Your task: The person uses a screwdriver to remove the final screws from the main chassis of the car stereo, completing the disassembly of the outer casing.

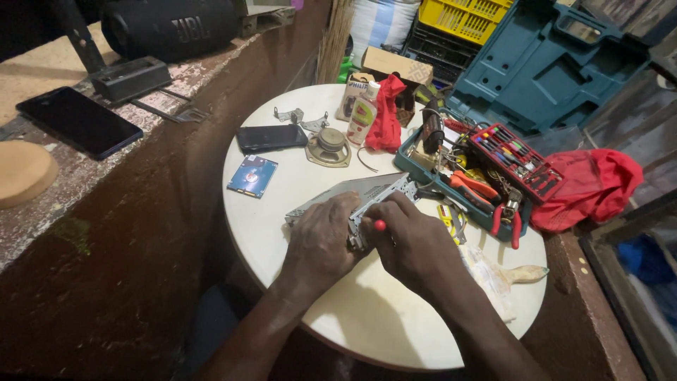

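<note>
Metal car-stereo chassis point(360, 194) gripped on round white tabletop point(367, 310).
Left hand point(321, 243) fingers clamp its near end; right hand point(416, 243) fingers close around a red-handled screwdriver point(379, 225). Teal tool tray point(451, 187) sits just beyond.

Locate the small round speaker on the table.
In the head view, the small round metal speaker lies on the round white table, between the black phone and the clear bottle.
</note>
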